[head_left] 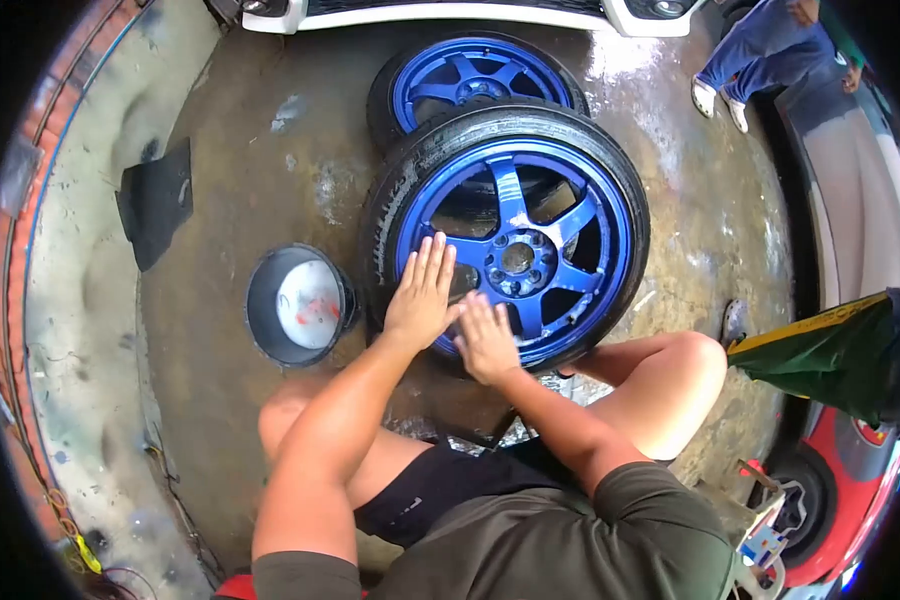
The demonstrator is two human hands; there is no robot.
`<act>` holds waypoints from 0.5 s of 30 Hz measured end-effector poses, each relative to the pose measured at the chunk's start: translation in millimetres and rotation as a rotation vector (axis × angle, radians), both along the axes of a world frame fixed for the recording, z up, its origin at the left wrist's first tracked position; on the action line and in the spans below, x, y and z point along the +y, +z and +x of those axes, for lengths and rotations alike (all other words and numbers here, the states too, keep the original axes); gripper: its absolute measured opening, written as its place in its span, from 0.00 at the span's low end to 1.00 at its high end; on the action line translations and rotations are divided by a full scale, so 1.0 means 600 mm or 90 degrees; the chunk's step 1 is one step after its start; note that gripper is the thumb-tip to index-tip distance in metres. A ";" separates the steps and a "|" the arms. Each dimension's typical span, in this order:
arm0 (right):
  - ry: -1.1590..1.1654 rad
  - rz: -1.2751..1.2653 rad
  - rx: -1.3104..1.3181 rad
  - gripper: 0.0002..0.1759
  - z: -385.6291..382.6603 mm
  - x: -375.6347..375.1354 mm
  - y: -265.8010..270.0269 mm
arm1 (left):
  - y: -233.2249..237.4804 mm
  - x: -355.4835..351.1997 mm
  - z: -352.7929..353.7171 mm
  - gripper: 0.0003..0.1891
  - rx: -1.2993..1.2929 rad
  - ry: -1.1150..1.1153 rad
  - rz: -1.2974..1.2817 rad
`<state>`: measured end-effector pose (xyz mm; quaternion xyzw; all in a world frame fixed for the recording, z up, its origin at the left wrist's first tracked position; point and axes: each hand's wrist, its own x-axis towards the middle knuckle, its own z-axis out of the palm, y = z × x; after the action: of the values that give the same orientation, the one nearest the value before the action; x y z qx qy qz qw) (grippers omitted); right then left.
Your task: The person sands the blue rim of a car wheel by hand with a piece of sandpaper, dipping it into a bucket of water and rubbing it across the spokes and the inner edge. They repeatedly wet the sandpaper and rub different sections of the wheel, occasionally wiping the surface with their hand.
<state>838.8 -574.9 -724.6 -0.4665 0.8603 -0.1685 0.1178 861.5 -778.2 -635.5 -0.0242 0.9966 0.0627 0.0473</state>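
Note:
A blue multi-spoke wheel with a black tire (510, 190) lies in front of me, its face turned up and its spokes wet and shiny. My left hand (422, 292) is at the lower left of the rim, fingers stretched out and together, holding nothing. Close beside it, my right hand (487, 340) is over the lower edge of the rim, slightly blurred, its fingers extended. Whether the palms press on the metal is hidden. Partly beneath this wheel's far side is a second blue wheel (425, 85) with its own tire.
A dark bucket (262, 325) of whitish liquid with something reddish stands left of the wheel. A black flat piece (158, 205) lies by the left wall. A white car bumper (450, 14) is at the top. Another person's legs (770, 50) are at upper right, a red vehicle (855, 510) lower right.

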 end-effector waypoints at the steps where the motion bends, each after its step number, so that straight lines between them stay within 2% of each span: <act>1: -0.108 0.004 0.002 0.44 -0.012 -0.015 0.032 | -0.006 -0.006 0.002 0.56 0.013 -0.009 -0.015; 2: -0.199 -0.099 0.046 0.44 -0.011 -0.021 0.019 | -0.012 -0.009 0.000 0.56 0.025 -0.014 -0.025; 4: -0.174 -0.141 0.028 0.44 0.020 -0.026 -0.006 | -0.019 0.000 0.009 0.55 0.050 -0.025 -0.035; 5: -0.041 -0.115 0.042 0.45 0.029 -0.006 -0.011 | -0.018 -0.004 0.010 0.53 0.037 -0.045 -0.064; 6: 0.022 -0.073 -0.011 0.45 0.028 0.009 -0.018 | -0.017 -0.010 0.004 0.53 0.041 -0.060 -0.051; 8: -0.036 -0.008 -0.018 0.45 -0.005 0.000 0.013 | -0.022 -0.025 0.006 0.53 0.033 -0.096 -0.024; 10: -0.218 -0.077 0.049 0.46 -0.013 -0.030 0.015 | -0.027 -0.031 0.006 0.54 0.042 -0.106 -0.061; 12: -0.114 -0.067 0.048 0.46 0.034 -0.030 -0.004 | -0.027 -0.033 0.003 0.55 0.030 -0.118 -0.096; 13: -0.050 -0.098 0.016 0.46 0.044 -0.009 -0.026 | 0.005 -0.039 0.002 0.55 -0.016 -0.135 -0.073; 14: 0.002 -0.067 0.010 0.46 0.030 0.006 -0.020 | -0.002 -0.048 0.003 0.54 0.057 -0.136 0.002; 15: -0.010 -0.059 0.025 0.45 0.012 0.011 -0.020 | -0.013 -0.051 -0.001 0.53 0.066 -0.132 -0.035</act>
<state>846.2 -568.5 -736.7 -0.4678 0.8574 -0.2001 0.0780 860.8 -809.0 -643.4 0.0813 0.9962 0.0312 0.0012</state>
